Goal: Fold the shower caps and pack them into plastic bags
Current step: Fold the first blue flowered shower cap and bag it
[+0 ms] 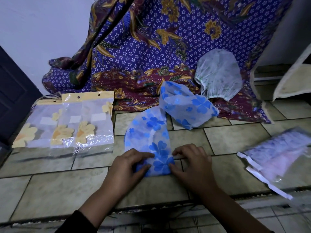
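Nearest me, my left hand and right hand press down on the near end of a blue-flowered shower cap, fingers curled and pinching its thin, frosted plastic from either side. The cap lies flattened into a long rounded shape on the tiled floor, whose pale, mottled tiles are cut by dark grout lines. Bare tile lies open to the left of my hands and just ahead to the right. Off to the right, blurred, lies a stack of clear plastic bags with white card strips. To the left sit glossy, crinkled filled bags showing yellow flowers, overlapping one another. Beyond the cap a second blue-flowered cap is bunched loosely, touching the first. Farther back a green-printed cap puffs up on a draped purple batik cloth.
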